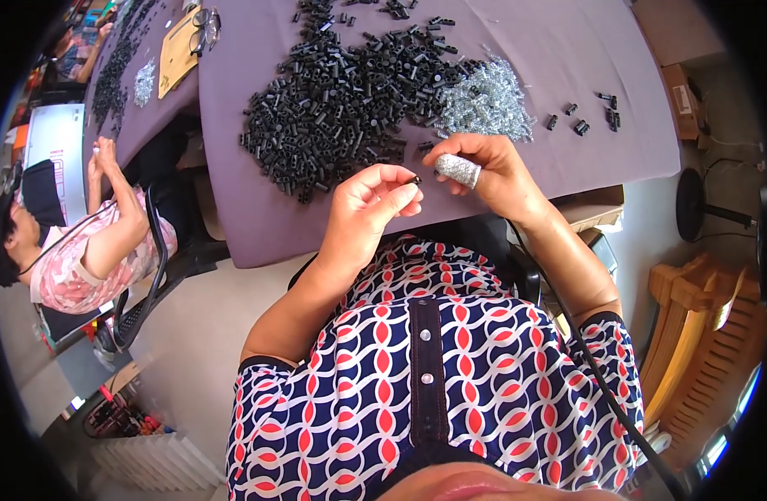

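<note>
– What colour was the tablecloth (pixel 584 50)?
– Dull purple. The held piece (pixel 415 179) looked black, like the big heap of small parts (pixel 333 100); the smaller heap (pixel 488 96) was clear and silvery.
– And the finger cover (pixel 458 169)?
– Mottled silver.
– Was the wearer's shirt (pixel 500 376) plain?
– No, it was navy, with interlaced white loops and red ovals.
– And the co-worker's top (pixel 74 267)?
– Patchy pink and white. The envelope (pixel 178 57) was tan-yellow.

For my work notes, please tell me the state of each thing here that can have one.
Left hand: pinching a small black piece
Right hand: curled, grip contents unclear
Silver wrap: worn on the right hand
Black pile: loose, heaped
Clear pile: loose, against the black pile
Cloth: spread out
</note>
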`<state>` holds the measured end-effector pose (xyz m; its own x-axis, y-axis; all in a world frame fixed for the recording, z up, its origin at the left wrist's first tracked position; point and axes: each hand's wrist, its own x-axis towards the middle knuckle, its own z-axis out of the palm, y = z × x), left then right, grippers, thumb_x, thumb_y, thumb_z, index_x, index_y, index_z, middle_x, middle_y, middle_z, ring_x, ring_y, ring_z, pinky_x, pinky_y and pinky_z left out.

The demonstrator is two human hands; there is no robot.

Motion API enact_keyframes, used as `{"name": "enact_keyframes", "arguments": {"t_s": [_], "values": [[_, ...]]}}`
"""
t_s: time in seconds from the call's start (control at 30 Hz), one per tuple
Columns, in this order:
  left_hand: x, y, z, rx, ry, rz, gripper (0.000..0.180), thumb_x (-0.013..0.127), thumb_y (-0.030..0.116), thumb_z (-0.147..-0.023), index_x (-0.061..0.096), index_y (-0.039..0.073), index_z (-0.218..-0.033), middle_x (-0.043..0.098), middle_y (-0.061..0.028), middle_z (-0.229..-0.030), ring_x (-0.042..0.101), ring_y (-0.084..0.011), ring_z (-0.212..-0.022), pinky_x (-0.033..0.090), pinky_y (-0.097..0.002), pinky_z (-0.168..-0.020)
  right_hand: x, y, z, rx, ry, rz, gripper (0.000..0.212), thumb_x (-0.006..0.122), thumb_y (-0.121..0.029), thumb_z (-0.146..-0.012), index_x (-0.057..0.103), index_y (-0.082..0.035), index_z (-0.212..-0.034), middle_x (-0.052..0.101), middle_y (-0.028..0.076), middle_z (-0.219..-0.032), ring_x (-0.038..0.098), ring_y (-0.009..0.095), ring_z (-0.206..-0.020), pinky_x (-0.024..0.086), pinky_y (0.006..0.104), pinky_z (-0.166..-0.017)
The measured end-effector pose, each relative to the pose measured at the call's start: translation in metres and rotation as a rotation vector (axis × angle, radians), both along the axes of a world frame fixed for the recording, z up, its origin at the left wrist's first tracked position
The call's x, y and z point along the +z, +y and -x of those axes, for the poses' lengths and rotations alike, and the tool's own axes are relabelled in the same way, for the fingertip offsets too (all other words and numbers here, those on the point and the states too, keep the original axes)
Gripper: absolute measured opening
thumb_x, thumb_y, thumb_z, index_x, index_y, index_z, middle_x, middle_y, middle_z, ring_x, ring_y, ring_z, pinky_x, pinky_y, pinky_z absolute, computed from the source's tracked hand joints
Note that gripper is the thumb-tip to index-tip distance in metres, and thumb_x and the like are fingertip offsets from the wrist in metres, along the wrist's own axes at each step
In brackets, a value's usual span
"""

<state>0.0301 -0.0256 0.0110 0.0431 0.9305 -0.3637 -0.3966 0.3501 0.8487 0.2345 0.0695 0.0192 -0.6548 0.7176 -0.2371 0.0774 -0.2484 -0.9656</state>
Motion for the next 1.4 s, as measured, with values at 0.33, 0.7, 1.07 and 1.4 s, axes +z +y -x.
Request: {"name": "enact_keyframes", "arguments": {"t_s": [0.33,0.7,1.07,1.4], "values": [[0.004,0.001,-0.001,-0.032,0.07,-0.008,0.016,0.067,0.008,-0.095,0.067,-0.001,-0.109,0.07,-0.0066,-0.093,0.068,-0.0136,-0.082,0.057,-0.0285,-0.078,-0.005,0.0,-0.004,0.05,0.212,0.19,0.023,0.055,0.011,-0.092,0.068,0.002,-0.109,0.07,0.006,-0.101,0.067,0.012,-0.087,0.057,0.0253,-0.079],[0.004,0.002,-0.003,-0.049,0.088,0.017,0.016,0.067,0.008,-0.095,0.067,-0.001,-0.109,0.071,-0.0069,-0.091,0.068,-0.0133,-0.079,0.057,-0.0282,-0.075,-0.003,-0.004,-0.003,0.04,0.229,0.074,0.017,0.064,0.008,-0.09,0.068,0.002,-0.106,0.068,0.003,-0.099,0.064,0.01,-0.09,0.053,0.0257,-0.083],[0.007,0.002,0.0,-0.08,0.042,0.051,0.018,0.069,0.008,-0.094,0.067,-0.002,-0.108,0.072,-0.009,-0.088,0.069,-0.0156,-0.075,0.057,-0.0282,-0.072,0.017,-0.002,-0.002,0.13,-0.01,-0.557,0.023,0.065,0.014,-0.077,0.068,0.002,-0.096,0.067,0.011,-0.095,0.067,0.025,-0.096,0.052,0.0353,-0.086],[-0.002,-0.001,-0.013,-0.019,0.052,0.052,0.015,0.07,0.007,-0.093,0.066,-0.003,-0.104,0.07,-0.0076,-0.088,0.067,-0.0129,-0.074,0.055,-0.0258,-0.071,0.014,-0.006,-0.002,0.135,-0.088,-0.466,0.036,0.067,0.012,-0.078,0.069,0.001,-0.112,0.068,0.01,-0.101,0.067,0.022,-0.092,0.053,0.0336,-0.081]]}}
